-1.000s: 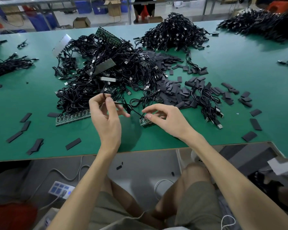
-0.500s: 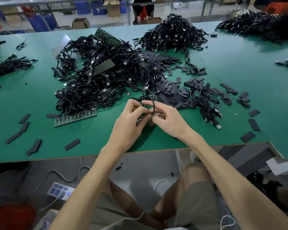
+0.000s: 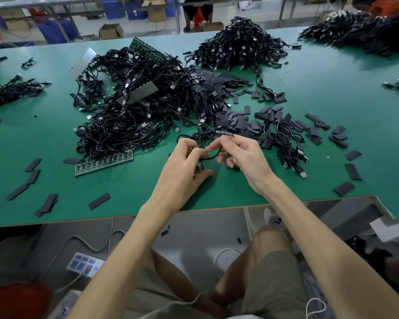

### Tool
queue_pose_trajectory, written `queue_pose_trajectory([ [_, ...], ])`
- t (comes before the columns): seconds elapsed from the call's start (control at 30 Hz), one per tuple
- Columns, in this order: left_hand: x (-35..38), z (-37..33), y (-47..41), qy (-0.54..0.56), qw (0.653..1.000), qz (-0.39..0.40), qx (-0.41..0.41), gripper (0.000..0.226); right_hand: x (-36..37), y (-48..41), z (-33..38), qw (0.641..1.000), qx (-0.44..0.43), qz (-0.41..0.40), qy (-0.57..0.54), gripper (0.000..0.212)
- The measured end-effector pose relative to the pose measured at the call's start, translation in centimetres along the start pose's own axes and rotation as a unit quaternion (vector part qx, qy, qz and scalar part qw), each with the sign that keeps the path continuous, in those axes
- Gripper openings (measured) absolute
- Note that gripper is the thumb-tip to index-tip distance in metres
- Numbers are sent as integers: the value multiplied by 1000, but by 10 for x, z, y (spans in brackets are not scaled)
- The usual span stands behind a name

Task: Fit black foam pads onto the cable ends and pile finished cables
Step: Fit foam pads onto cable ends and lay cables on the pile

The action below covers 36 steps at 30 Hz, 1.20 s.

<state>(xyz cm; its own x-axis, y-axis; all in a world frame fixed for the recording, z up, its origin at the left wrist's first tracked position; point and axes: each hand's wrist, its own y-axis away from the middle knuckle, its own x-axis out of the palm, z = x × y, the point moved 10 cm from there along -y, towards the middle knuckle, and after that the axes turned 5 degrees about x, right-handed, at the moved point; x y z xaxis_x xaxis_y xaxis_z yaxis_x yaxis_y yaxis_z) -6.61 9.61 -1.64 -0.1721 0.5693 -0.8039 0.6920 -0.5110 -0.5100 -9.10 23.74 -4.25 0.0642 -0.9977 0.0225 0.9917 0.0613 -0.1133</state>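
Black cable [image 3: 213,156] loops between both hands at the bench's [image 3: 44,139] near middle. Fingers of the left hand [image 3: 182,173] curl round it and a small board [image 3: 200,168]; those of the right hand [image 3: 242,157] pinch its end. Loose pads [image 3: 237,123] lie at one o'clock from the hands, a cable heap [image 3: 136,111] at eleven.

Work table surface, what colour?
The table is green, with a tan front edge. The head view shows it best.

Assembly workshop, probably a factory floor: long green bench [image 3: 332,134], bulk cable heaps [image 3: 240,46], scattered foam pads [image 3: 235,122], stacked cartons [image 3: 111,31] behind.
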Motion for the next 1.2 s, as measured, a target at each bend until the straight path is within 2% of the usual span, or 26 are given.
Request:
queue_pose_trajectory([
  [0.1,-5,3,-2,-44,999,-27,-18,39,-6,1,-1,998,14,-18,-58,30],
  [0.23,-13,17,4,-152,981,-64,-103,69,-9,2,-6,996,36,-34,-74,28],
  [0.33,-20,35,12,-160,964,-85,-193,81,-13,2,-9,992,54,-52,-102,30],
  [0.4,-22,41,14,-153,960,-87,-219,85,-14,3,-10,991,59,-55,-107,30],
  [0.5,-24,36,13,-126,967,-106,-197,81,-12,2,-10,993,58,-45,-90,31],
  [0.7,-21,14,3,-5,991,-111,-79,29,-8,1,-11,997,62,-29,-39,32],
  [0.83,-14,-3,0,23,997,-66,-12,30,1,1,-9,999,48,-2,24,32],
  [0.93,-9,-8,-1,18,999,-40,9,33,14,2,-5,998,30,36,50,28],
  [1.1,-10,-7,0,36,998,-45,7,27,21,3,-7,994,29,66,87,33],
  [1.2,-14,-1,0,100,993,-62,-12,16,22,3,-9,988,22,77,131,24],
])
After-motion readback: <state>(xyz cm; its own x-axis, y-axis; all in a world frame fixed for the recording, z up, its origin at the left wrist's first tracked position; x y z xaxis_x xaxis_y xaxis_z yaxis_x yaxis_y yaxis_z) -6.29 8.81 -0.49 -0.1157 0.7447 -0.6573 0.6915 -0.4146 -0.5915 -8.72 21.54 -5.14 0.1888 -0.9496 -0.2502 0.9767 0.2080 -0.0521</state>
